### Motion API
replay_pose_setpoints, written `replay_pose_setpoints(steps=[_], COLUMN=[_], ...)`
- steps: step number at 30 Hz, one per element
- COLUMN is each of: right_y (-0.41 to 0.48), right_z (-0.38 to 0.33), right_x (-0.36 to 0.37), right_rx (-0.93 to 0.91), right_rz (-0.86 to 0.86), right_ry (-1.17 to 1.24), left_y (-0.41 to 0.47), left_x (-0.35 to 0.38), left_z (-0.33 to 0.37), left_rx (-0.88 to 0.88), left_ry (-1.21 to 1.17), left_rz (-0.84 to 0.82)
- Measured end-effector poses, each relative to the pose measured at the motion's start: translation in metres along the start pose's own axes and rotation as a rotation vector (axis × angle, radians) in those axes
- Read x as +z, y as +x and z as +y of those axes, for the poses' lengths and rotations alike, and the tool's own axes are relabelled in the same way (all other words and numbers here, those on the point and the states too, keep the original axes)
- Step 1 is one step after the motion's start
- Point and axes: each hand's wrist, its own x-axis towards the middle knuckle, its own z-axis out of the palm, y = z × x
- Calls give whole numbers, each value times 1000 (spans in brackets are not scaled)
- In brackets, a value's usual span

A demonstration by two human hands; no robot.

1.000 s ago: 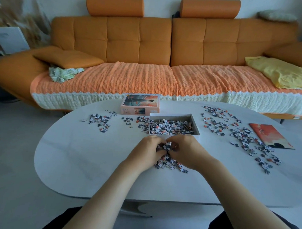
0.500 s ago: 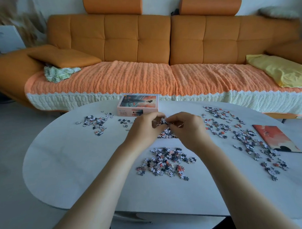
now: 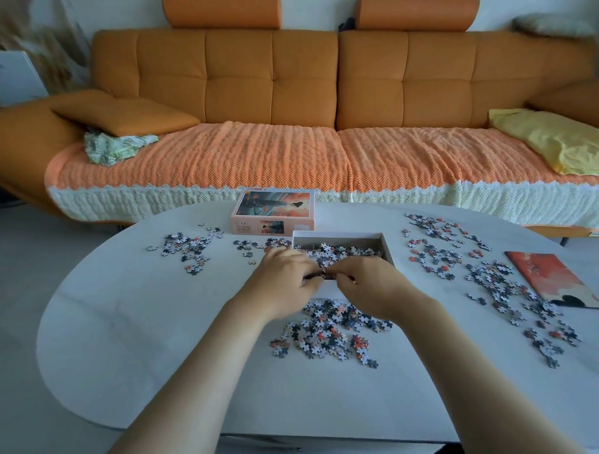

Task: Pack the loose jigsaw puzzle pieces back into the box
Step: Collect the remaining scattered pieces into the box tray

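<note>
The open white box, partly filled with jigsaw pieces, stands mid-table. My left hand and my right hand meet over its near edge, fingers curled, and a few dark puzzle pieces show between the fingertips. A loose pile of pieces lies just in front of the box, below my wrists. Another scatter of pieces lies to the left, and a wide spread of pieces to the right. The near wall of the box is hidden by my hands.
The box lid with its picture stands behind the box. An orange printed sheet lies at the right of the white oval table. An orange sofa runs behind the table.
My hands gathered pieces from the near pile, lifted them over the box, and now sit lower at the box's near edge. The near pile is uncovered.
</note>
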Motion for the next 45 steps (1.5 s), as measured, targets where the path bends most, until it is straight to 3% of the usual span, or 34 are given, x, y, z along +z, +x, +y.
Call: replay_pose_setpoints(steps=[3, 7, 10, 12, 15, 17, 23, 31, 40, 45], right_y=[-3, -10, -18, -28, -43, -50, -61, -68, -54, -47], right_z=[2, 7, 1, -6, -14, -17, -20, -19, -26, -24], right_x=[1, -2, -7, -8, 1, 10, 12, 12, 18, 19], right_rx=[16, -122, -201, -211, -164, -143, -116, 36, 25, -33], right_rz=[26, 258, 323, 247, 57, -17, -38, -150, -67, -24], right_ry=[-75, 13, 41, 36, -81, -125, -112, -251, 5, -30], left_y=[-4, -14, -25, -36, -52, -61, -70, -71, -59, -55], left_x=[-2, -6, -11, -15, -9, -1, 7, 10, 9, 8], left_z=[3, 6, 11, 19, 23, 21, 25, 27, 31, 30], left_rx=[1, 15, 52, 48, -37, -52, -48, -65, -72, -73], left_ry=[-61, -106, -108, -145, -132, -76, -156, -114, -222, -234], left_rz=[41, 214, 305, 242, -42, -142, -68, -140, -37, -37])
